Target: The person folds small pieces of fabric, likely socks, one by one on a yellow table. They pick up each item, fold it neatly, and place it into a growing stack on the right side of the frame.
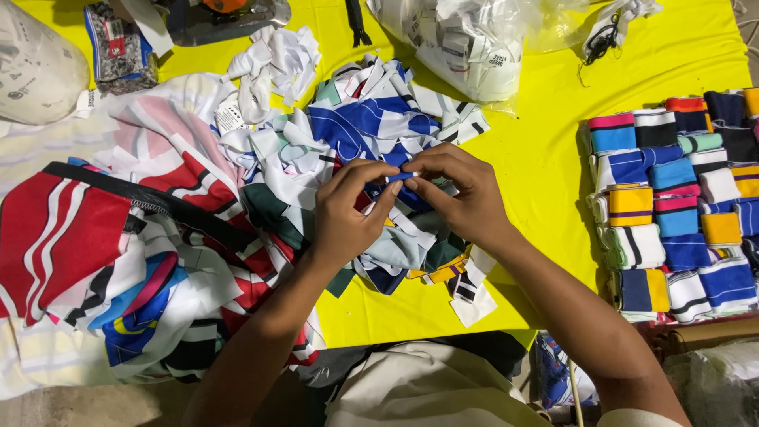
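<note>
Pinching one small blue-white strip [402, 176] between left hand [348, 209] and right hand [462, 194] above scrap pile [371, 126]; risking slip, losing it among look-alike scraps.

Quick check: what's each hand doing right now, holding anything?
Left hand: pinched shut on small blue-and-white fabric strip.
Right hand: pinched shut on the same strip's other end.

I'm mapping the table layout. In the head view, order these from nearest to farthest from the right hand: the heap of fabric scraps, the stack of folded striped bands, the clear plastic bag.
1. heap of fabric scraps: directly under the right hand.
2. stack of folded striped bands: out to its right.
3. clear plastic bag: at the table's far edge, only slightly farther than the bands.
</note>
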